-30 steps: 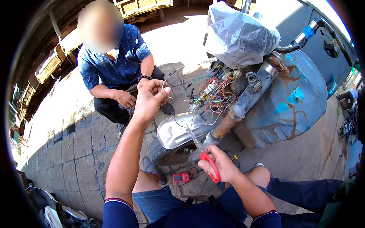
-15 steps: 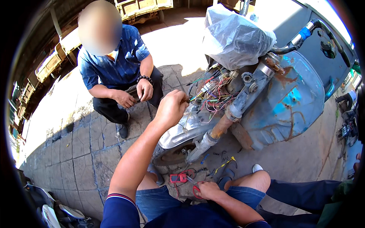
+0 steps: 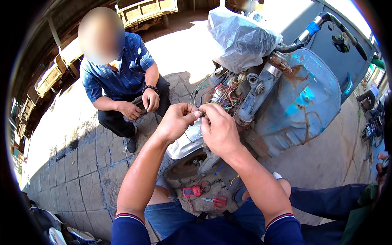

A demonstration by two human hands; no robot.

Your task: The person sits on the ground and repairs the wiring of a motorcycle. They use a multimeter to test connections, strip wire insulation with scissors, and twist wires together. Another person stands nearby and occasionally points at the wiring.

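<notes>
My left hand (image 3: 177, 120) and my right hand (image 3: 220, 128) meet in front of a vehicle's front end, fingertips nearly touching. Both are closed in a pinch on a thin dark wire (image 3: 202, 114), mostly hidden by the fingers. Just beyond my right hand spills a tangle of coloured wires (image 3: 232, 90) with pale connectors. Down on the ground between my feet lie red-handled scissors (image 3: 219, 202), with a red multimeter (image 3: 192, 191) and its leads to their left.
A person (image 3: 122, 77) in a blue shirt squats at left, hands together. The silver mudguard (image 3: 181, 145) and wheel sit below my hands. A worn blue body panel (image 3: 306, 102), handlebar (image 3: 306, 36) and plastic-bag cover (image 3: 243, 38) rise at right. Another person's dark-trousered leg (image 3: 326, 204) reaches in from the right.
My right hand has let go of the scissors, leaving them on the ground, and has risen to join my left hand at the wire. The view has shifted slightly.
</notes>
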